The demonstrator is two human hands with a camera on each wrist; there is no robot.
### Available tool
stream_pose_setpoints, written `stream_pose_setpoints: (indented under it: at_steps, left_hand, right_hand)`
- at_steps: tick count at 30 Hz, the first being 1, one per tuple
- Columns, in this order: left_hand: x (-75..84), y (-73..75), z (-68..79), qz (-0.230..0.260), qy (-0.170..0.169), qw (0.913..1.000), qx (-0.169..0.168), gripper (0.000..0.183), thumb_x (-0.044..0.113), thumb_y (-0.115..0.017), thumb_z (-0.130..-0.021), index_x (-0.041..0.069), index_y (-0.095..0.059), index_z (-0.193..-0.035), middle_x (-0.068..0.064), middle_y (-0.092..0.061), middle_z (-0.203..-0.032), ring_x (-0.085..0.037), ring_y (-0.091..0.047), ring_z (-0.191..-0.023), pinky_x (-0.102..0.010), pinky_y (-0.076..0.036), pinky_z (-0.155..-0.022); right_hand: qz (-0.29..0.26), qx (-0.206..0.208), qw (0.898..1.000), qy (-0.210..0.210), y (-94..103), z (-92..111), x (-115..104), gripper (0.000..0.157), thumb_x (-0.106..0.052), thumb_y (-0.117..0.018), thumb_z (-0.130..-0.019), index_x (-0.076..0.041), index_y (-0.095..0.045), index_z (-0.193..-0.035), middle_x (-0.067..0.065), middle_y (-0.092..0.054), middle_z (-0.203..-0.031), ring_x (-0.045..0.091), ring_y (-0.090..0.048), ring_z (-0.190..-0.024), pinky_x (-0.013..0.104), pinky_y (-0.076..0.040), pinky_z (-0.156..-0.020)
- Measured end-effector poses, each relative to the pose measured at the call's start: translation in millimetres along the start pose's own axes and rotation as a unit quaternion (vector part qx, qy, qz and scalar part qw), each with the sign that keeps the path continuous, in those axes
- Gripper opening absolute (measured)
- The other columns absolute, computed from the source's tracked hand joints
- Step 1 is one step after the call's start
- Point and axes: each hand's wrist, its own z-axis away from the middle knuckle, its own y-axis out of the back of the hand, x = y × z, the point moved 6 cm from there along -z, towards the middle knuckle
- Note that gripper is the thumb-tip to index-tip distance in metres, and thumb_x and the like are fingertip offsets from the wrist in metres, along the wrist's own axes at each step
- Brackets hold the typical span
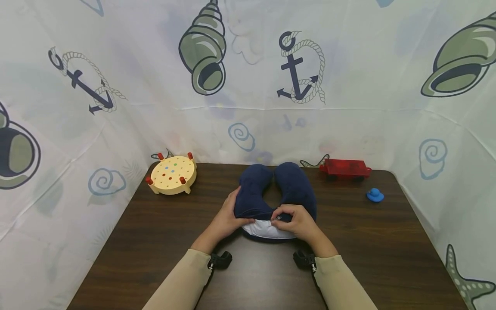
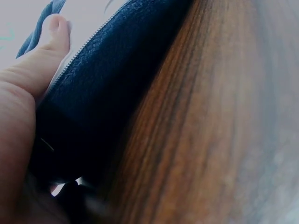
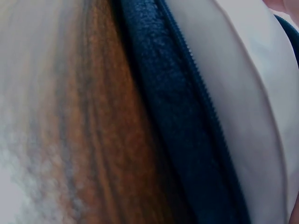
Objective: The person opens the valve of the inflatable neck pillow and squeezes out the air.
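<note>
A navy U-shaped neck pillow [image 1: 296, 185] lies on the table, its two arms pointing away from me. Along its near curve the zipper [image 2: 84, 46] is undone, and a white inner lining [image 1: 267, 229] shows through the gap. My left hand [image 1: 226, 219] grips the pillow's left side, thumb laid over the white lining. At the opening's upper edge, right of centre, my right hand [image 1: 296, 221] pinches the navy cover near the zipper, thumb and forefinger together. In the right wrist view the zipper teeth [image 3: 201, 74] run beside the white lining; only slivers of that hand show.
A round cream pegboard toy [image 1: 173, 174] with red pegs stands at the back left of the dark wooden table [image 1: 155, 258]. At the back right are a red translucent toy wagon [image 1: 345, 168] and a small blue rubber duck [image 1: 374, 195]. Sea-patterned cloth [image 1: 255, 129] hangs behind and beside the table.
</note>
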Motion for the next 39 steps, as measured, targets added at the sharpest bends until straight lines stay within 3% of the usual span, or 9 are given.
stream_pose_setpoints:
  at_steps: [13,21,39]
  left_hand:
    - [-2.3,-0.2,0.8,-0.003,0.007,1.0000,0.001,0.107,0.032,-0.093,-0.088,0.025,-0.027,-0.173,-0.010,-0.035,-0.175,-0.036,-0.036,-0.162,-0.063,-0.030,-0.130]
    - [-2.1,0.8,-0.2,-0.004,0.011,0.9999,0.000,0.105,0.029,-0.093,-0.088,0.023,-0.030,-0.172,-0.009,-0.037,-0.175,-0.034,-0.036,-0.162,-0.060,-0.029,-0.132]
    - [-5.0,0.9,1.3,0.008,0.023,0.9997,-0.008,0.102,0.039,-0.091,-0.089,0.031,-0.031,-0.170,-0.011,-0.046,-0.171,-0.035,-0.046,-0.156,-0.062,-0.037,-0.127]
  right_hand:
    - [0.006,-0.004,1.000,-0.022,0.5,-0.5,-0.3,0.020,-0.012,-0.091,-0.089,-0.029,-0.082,-0.095,-0.009,-0.080,-0.096,0.013,-0.073,-0.095,0.024,-0.057,-0.097]
    - [-0.010,0.001,1.000,-0.015,0.0,-0.6,-2.6,0.020,-0.008,-0.090,-0.089,-0.025,-0.082,-0.095,-0.004,-0.080,-0.095,0.013,-0.072,-0.092,0.023,-0.057,-0.093]
    - [-0.020,-0.001,1.000,-0.004,0.6,-1.4,-1.6,0.017,-0.009,-0.091,-0.089,-0.021,-0.082,-0.096,-0.001,-0.080,-0.096,0.013,-0.073,-0.098,0.017,-0.052,-0.105]
